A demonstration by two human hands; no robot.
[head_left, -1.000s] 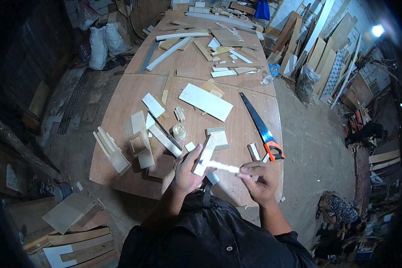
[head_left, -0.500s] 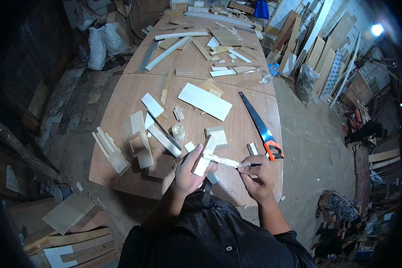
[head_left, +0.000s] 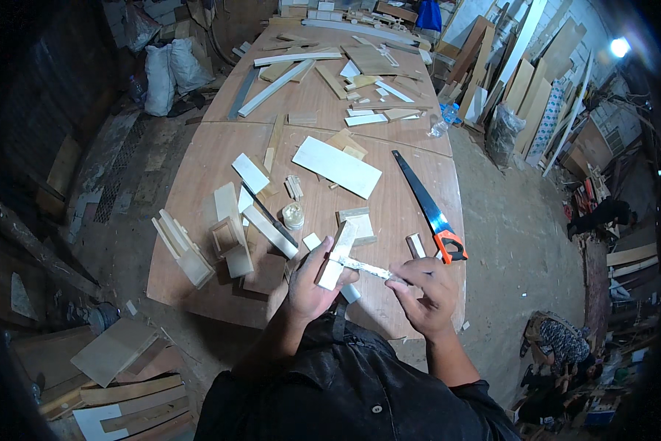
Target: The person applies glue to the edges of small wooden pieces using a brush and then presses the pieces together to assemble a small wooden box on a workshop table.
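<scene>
My left hand is closed around a short pale wooden piece, held slantwise above the near edge of the table. Between the fingertips of my right hand is a thin stick smeared with white. Its far end meets the wooden piece near the middle. Just beyond my left hand stands an open jar with something pale inside. A small square wooden assembly lies beyond the held piece.
A handsaw with an orange handle lies at the right. Wooden assemblies stand at the left, near a dark narrow tool. A wide white board and several offcuts cover the table's farther part.
The stick's white-smeared end has shifted slightly left against the wooden piece. My right fingers have rolled and spread a little; my left hand stays nearly still.
</scene>
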